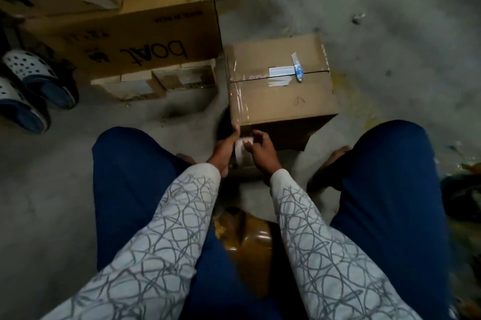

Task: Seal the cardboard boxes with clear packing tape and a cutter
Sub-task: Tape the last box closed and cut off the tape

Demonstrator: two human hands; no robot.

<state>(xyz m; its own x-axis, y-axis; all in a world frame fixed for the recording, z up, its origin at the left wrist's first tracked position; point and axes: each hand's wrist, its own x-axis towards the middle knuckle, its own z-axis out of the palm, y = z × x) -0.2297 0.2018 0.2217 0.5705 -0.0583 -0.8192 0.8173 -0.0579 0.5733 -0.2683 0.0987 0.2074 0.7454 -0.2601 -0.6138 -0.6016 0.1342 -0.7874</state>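
A closed brown cardboard box sits on the concrete floor between my knees. A strip of clear tape runs down its top near the left edge and over the near side. A small blue-patterned cutter lies on the box top by the flap seam, beside old white tape scraps. My right hand grips the roll of clear packing tape low against the box's near face. My left hand presses its thumb on the near left corner of the box, beside the roll.
A large "boat" carton and more cartons stand at the back left, with small flat boxes in front. Two white-and-blue clogs lie at the far left. A brown glossy object lies between my legs. Bare concrete spreads right.
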